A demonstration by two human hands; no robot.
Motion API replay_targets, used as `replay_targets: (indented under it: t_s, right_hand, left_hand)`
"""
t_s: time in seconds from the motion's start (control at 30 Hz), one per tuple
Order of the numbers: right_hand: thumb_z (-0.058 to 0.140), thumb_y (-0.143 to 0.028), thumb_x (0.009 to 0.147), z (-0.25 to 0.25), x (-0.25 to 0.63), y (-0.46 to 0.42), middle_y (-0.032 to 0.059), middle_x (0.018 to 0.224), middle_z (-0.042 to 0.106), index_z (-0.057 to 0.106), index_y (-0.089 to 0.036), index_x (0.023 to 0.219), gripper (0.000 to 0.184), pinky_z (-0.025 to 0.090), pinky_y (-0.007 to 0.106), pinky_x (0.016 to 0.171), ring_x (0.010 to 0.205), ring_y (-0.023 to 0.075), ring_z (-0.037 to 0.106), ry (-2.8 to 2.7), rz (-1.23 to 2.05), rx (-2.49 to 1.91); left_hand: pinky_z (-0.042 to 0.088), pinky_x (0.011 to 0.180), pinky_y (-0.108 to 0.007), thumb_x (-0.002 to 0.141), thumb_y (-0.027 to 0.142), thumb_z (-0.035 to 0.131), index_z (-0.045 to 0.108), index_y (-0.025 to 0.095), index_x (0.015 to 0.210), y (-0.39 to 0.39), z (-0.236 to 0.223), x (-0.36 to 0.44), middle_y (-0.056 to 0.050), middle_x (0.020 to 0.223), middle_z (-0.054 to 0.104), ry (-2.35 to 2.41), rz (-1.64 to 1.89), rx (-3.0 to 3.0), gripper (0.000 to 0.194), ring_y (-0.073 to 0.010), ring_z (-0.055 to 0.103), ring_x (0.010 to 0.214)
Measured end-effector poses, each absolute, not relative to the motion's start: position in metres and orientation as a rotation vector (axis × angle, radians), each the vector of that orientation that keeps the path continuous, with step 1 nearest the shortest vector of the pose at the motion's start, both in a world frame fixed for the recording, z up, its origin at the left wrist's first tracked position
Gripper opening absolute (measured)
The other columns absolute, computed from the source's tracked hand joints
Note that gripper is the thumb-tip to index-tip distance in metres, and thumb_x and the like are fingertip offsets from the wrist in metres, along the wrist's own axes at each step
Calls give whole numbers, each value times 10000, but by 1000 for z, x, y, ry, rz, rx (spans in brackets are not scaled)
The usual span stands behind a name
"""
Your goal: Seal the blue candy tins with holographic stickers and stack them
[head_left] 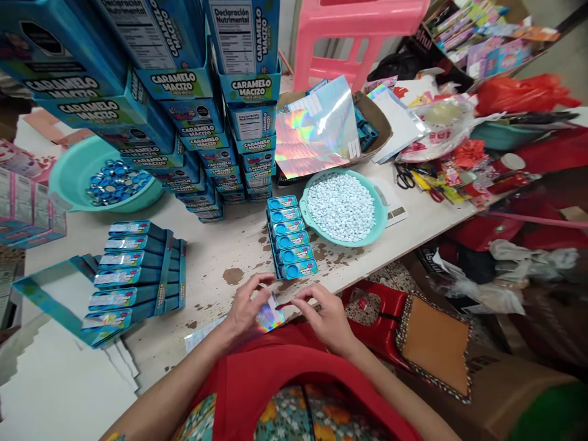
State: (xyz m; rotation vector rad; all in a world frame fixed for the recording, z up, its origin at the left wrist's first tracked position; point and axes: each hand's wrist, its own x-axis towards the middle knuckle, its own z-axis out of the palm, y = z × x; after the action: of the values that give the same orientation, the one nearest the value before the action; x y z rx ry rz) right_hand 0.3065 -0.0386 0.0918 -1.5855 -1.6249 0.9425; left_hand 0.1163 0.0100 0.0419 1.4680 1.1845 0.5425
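Observation:
Near the table's front edge, my left hand (248, 307) is curled, thumb and fingers closed at the edge of a shiny holographic sheet (270, 317). Part of that sheet lies beneath the wrist. To its right, my right hand (325, 313) has thumb and forefinger pinched together; whatever is between them is too small to make out. Just beyond both hands stands an open display box of blue candy tins (294, 239), lined up in a row. A turquoise bowl (382, 211) heaped with small pale-blue candies (340, 205) is beside that box.
Tall stacks of blue candy boxes (250, 86) rise at the back left. Another turquoise bowl (64, 168) holds blue round pieces. More blue boxes (133, 275) lie at left. Holographic sheets (316, 128), scissors (405, 176) and a pink stool (358, 18) are farther back; a red stool (390, 324) is at right.

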Motion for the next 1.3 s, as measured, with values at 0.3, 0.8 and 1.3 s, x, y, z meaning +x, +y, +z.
replay_targets:
  t_s: [0.3,0.8,1.3]
  right_hand:
    - [610,-322,797,79,298,-23,47,941,564,669,-211,792,125,423,341,843,938,190,531,-1200,653,-1734]
    - [667,-322,698,46,307,2,66,1019,527,559,-175,894,267,458,342,806,938,191,528,-903,690,-1739]
    - [479,-341,857,40,316,-14,80,1036,574,505,-180,1053,255,480,331,783,901,171,563,-758,677,-1688]
  left_hand:
    - [415,533,-210,835,412,472,541,157,1009,25,85,141,21,628,533,1018,384,1241,316,-102,508,545]
    - [371,489,-191,835,267,404,341,206,993,49,44,148,68,603,510,1116,321,1227,181,-82,491,461]
    - [401,737,-319,874,303,361,555,165,1026,35,19,119,-136,1030,606,1502,-404,2014,283,-264,574,932]
